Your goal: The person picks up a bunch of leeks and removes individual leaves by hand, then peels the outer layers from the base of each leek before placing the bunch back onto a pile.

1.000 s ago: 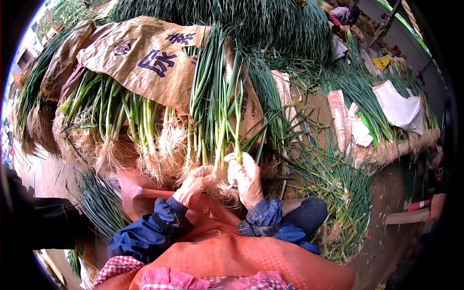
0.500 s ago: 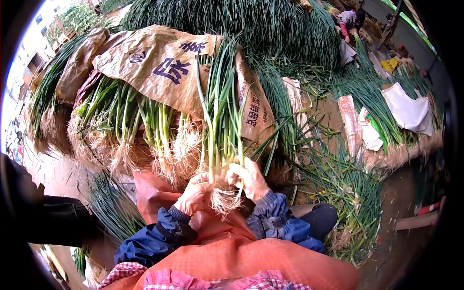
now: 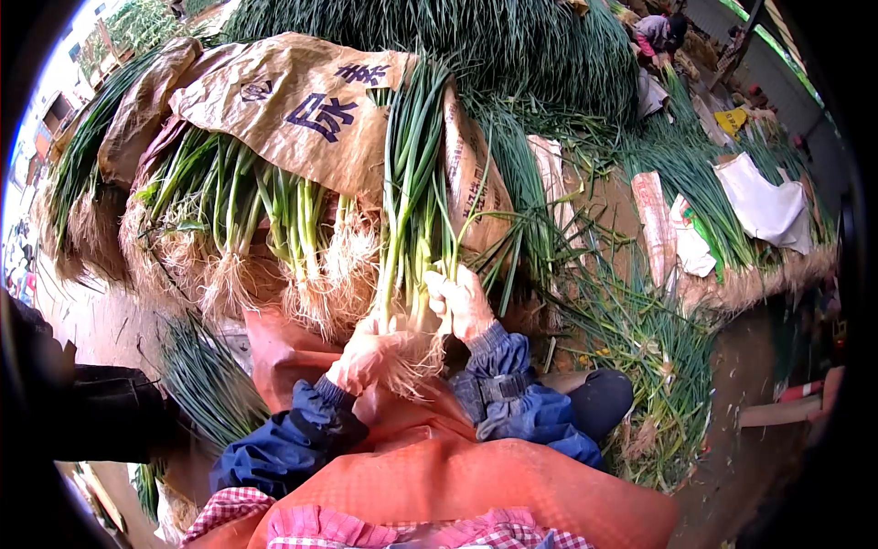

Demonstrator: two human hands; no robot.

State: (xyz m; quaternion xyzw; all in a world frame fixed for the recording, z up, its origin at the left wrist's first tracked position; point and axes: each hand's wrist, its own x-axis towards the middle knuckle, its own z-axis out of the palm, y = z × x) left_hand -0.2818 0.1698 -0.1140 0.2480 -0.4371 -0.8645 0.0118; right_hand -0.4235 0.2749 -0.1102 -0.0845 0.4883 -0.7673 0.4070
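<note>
A bunch of green onions (image 3: 413, 183) stands in front of me, leaves up and pale roots hanging down over my lap. My left hand (image 3: 366, 355) is closed around the white lower ends at the left side of the bunch, with roots spilling past the fingers. On its right side, my right hand (image 3: 464, 305) pinches some stalks higher up. The exact number of stalks in each hand is hidden by the fingers. Behind the bunch lies a tan printed sack (image 3: 283, 101) over more bundles of green onions (image 3: 219, 201), roots toward me.
An orange apron (image 3: 457, 485) covers my lap. Loose green onion leaves (image 3: 640, 366) litter the ground at right. A large heap of green onions (image 3: 439, 55) rises at the back. White cloth (image 3: 764, 201) lies over bundles at right; another person (image 3: 660, 37) bends over in the far right.
My right hand has moved slightly up along the stalks, and my left hand slightly left. The leaves of the bunch lean closer together. The whole view has shifted a little.
</note>
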